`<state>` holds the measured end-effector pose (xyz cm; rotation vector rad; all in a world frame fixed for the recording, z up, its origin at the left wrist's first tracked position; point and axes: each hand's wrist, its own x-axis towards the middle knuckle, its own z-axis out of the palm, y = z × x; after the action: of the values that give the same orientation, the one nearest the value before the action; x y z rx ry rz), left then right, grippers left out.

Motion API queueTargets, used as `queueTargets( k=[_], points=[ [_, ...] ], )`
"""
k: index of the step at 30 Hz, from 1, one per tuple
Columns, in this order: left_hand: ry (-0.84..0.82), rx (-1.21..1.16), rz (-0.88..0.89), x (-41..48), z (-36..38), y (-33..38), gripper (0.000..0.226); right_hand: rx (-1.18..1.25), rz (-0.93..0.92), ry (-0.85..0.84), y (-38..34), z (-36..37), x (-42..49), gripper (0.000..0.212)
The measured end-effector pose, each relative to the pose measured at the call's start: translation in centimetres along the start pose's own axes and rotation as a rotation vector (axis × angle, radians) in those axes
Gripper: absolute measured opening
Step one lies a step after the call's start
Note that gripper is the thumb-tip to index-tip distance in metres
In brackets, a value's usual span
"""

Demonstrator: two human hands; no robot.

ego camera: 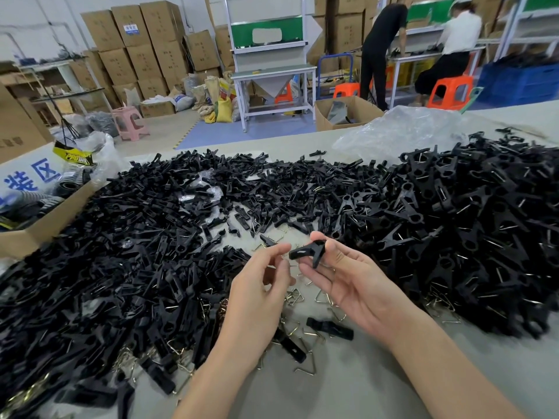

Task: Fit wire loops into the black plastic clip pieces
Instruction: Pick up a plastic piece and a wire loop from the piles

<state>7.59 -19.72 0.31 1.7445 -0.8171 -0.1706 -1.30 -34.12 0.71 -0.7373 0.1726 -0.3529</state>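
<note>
The black plastic clip (308, 251) is held above the table, just in front of the piles. It is matte black, its two halves splay into a narrow V, and there is a small rectangular slot near its left tip. The right hand (348, 279) lies palm up and pinches it between thumb and curled fingertips. Just left of the clip, the left hand (260, 285) has thumb and forefinger drawn together. Whether they nip a wire cannot be told. Below the hands, bent silver wire loops (293, 297) lie scattered on the grey table (378, 385), along with a few single black pieces (329, 328). To the left spreads a broad heap of loose clip halves (121, 252). To the right rises a pile of joined clips (469, 237) with wire glinting in them. Behind that pile lies a crumpled clear plastic bag (402, 131), and a cardboard box (36, 228) stands at the table's left edge.
</note>
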Motion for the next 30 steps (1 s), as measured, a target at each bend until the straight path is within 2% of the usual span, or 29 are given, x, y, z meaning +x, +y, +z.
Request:
queueTargets(
  k=[4, 7, 10, 15, 20, 30],
  points=[
    [-0.077, -0.025, 0.033, -0.3, 0.1, 0.2, 0.031, 0.068, 0.015, 0.037, -0.1, -0.1, 0.1, 0.025],
    [-0.14, 0.042, 0.083, -0.4, 0.3, 0.3, 0.03, 0.089, 0.026, 0.034, 0.0, 0.0, 0.1, 0.026],
    [-0.07, 0.077, 0.059, -0.2, 0.2, 0.1, 0.022, 0.068, -0.016, 0.057, -0.2, -0.2, 0.2, 0.024],
    [-0.011, -0.131, -0.088, 0.4, -0.6, 0.3, 0.027, 0.046, -0.086, 0.129, -0.9, -0.8, 0.3, 0.022],
    [-0.025, -0.374, -0.167, 0.4, -0.6, 1.0, 0.014, 0.007, -0.075, 0.136, -0.6, -0.7, 0.3, 0.022],
    [0.047, -0.533, -0.252, 0.9, -0.8, 0.3, 0.008, -0.049, -0.076, 0.112, -0.5, -0.4, 0.2, 0.022]
  ],
)
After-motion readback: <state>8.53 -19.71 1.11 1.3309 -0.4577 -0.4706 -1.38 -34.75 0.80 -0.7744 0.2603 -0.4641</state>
